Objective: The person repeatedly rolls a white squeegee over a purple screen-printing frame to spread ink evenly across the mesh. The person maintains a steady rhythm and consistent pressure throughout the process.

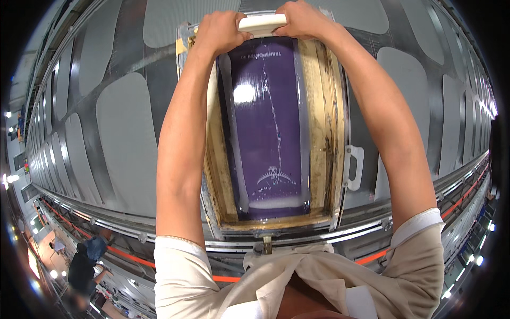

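Both my arms reach to the far end of a printing screen frame (pixel 325 127). My left hand (pixel 225 33) is closed round the left end of a cream squeegee (pixel 262 23). Its right end is gripped by my right hand (pixel 304 20). The squeegee lies crosswise at the frame's far edge; its blade is mostly hidden. Below it stretches the purple screen (pixel 263 127), wet and shiny, with a broken pale streak down its middle and an arched emblem near the close end. Yellowed tape or coating lines the frame's sides.
A white handle (pixel 355 168) sticks out at the frame's right side. Grey fabric panels (pixel 127 138) lie in rows on the long dark table. Metal rails (pixel 234 245) and an orange strip (pixel 133 256) run along the near edge. A person (pixel 84 268) is at the lower left.
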Motion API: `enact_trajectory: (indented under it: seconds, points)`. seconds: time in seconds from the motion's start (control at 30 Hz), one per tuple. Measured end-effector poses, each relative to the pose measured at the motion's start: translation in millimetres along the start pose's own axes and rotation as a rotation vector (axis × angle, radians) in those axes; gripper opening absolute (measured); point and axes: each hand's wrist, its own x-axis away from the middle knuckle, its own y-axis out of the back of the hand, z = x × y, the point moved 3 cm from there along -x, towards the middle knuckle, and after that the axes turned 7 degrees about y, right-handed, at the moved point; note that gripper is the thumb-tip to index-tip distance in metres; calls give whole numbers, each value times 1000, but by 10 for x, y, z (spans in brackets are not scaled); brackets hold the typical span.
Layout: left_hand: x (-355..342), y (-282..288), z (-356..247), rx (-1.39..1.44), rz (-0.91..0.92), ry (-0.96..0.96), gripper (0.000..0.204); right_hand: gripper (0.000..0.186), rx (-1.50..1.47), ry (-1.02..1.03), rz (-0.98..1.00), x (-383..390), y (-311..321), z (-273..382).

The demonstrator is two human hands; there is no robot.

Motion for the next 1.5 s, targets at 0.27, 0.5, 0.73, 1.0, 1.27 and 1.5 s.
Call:
enact_trajectory:
  seconds: [0.27, 0.5, 0.73, 1.0, 1.27, 1.5]
  points:
    - [1371, -178, -425, 41, -35, -77, 29, 25, -34, 115, 36, 1209, -324, 702]
    - [3568, -402, -1182, 74, 5, -45, 18, 27, -136, 125, 88, 3188, -767, 1871]
    - [4240, -371, -1433, 48, -89, -46, 27, 64, -493, -149, 160, 3603, -475, 2053]
    - [4256, -488, -1415, 72, -52, -69, 33, 35, -162, -733, -581, 3671, -777, 549]
    - [4583, -221, -1236, 194, -132, -7, 36, 28, -308, -619, -620, 3446, -305, 885]
    - [5140, 519, 644, 50, -54, 110, 37, 24, -422, -430, -805, 2317, -1570, 2214]
